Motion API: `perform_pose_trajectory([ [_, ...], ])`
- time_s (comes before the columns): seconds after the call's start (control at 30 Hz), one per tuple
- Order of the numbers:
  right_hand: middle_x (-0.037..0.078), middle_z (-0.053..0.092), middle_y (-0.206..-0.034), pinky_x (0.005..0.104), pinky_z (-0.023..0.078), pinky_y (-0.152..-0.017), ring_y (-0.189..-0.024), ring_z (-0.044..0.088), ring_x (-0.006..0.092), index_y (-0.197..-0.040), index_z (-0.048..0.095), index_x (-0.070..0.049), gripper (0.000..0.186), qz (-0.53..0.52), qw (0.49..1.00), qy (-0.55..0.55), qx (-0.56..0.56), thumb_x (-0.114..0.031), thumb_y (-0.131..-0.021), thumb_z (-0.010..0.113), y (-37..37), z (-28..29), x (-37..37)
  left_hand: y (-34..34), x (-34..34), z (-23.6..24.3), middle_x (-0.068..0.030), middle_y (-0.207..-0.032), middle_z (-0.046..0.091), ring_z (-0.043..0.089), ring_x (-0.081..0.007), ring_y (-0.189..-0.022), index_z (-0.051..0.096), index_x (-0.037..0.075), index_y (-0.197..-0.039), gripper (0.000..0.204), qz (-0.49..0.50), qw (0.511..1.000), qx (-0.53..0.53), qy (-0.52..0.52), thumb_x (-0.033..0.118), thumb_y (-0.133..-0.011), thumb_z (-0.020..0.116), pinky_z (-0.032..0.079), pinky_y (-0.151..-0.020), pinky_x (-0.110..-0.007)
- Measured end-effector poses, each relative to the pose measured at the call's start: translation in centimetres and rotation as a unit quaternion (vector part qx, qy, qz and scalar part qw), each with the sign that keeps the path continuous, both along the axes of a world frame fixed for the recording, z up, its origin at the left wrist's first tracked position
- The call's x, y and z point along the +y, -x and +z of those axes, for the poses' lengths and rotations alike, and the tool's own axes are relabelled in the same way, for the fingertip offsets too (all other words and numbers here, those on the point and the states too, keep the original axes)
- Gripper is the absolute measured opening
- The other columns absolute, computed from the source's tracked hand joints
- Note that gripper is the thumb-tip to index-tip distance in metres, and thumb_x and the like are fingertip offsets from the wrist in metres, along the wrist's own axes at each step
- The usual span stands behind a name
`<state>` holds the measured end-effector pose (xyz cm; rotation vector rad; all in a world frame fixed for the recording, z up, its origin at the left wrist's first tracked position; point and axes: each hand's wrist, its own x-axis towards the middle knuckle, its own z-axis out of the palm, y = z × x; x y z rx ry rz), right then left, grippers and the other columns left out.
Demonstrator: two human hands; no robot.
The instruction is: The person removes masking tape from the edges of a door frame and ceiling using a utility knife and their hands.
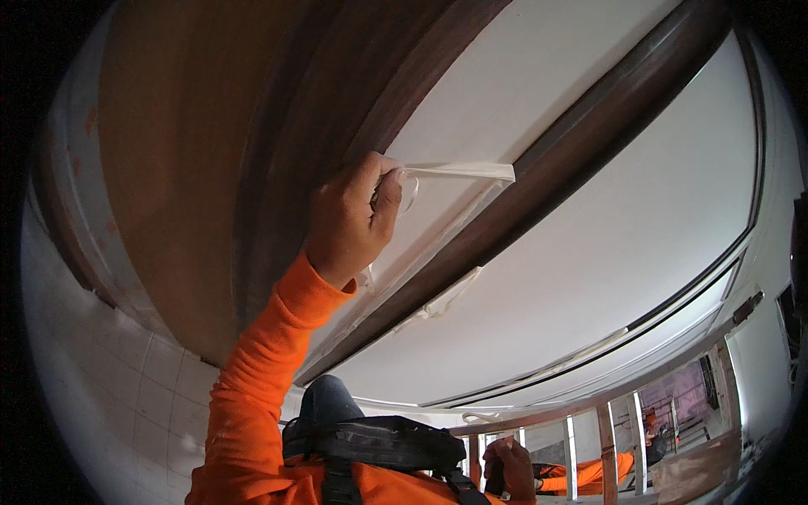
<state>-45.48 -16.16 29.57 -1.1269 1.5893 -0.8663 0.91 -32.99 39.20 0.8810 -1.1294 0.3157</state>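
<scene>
My left hand (358,206), in an orange sleeve, is raised to the white panel (471,93) between the brown wood parts. Its thumb and fingers pinch a strip of cream masking tape (463,171), which is pulled taut toward the edge of the dark brown wooden trim (623,97). From there the tape runs back down along the trim, and a loose curl hangs by my thumb. Low in the view, close to my waist, my right hand (511,467) is closed around something dark that I cannot make out.
More tape hangs loose (450,295) on the trim's other edge. A railing with upright bars (606,446) stands at the lower right, and a person in orange (619,471) is beyond it. A black bag (379,442) is strapped across my front. White tiles (160,383) lie at left.
</scene>
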Motion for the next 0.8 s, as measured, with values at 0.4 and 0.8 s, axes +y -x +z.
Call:
perform_pose_trajectory([
  [0.4, 0.0, 0.055, -0.059, 0.0256, 0.039, -0.043, -0.047, 0.05, 0.0104, -0.083, 0.064, -0.01, 0.03, 0.054, 0.998, 0.004, 0.038, -0.034, -0.102, 0.06, -0.4, -3.4, -0.8, -1.5, 0.8, -1.9, -0.0073, -0.08, 0.067, 0.061, -0.0142, -0.067, 0.065, 0.002, -0.097, 0.017, -0.054, 0.992, 0.113, 0.015, 0.017, -0.103, 0.061, 0.05, -0.063, -0.028],
  [0.8, -0.003, 0.053, -0.063, 0.0254, 0.033, -0.047, -0.05, 0.045, 0.0078, -0.087, 0.063, -0.011, 0.032, 0.071, 0.996, -0.036, 0.05, -0.04, -0.101, 0.062, -2.1, -3.6, -1.5, -2.0, 1.5, -4.8, -0.0004, -0.084, 0.062, 0.055, -0.0049, -0.073, 0.062, 0.003, -0.105, 0.015, -0.181, 0.938, 0.29, 0.056, 0.017, -0.106, 0.057, 0.046, -0.064, -0.022],
])
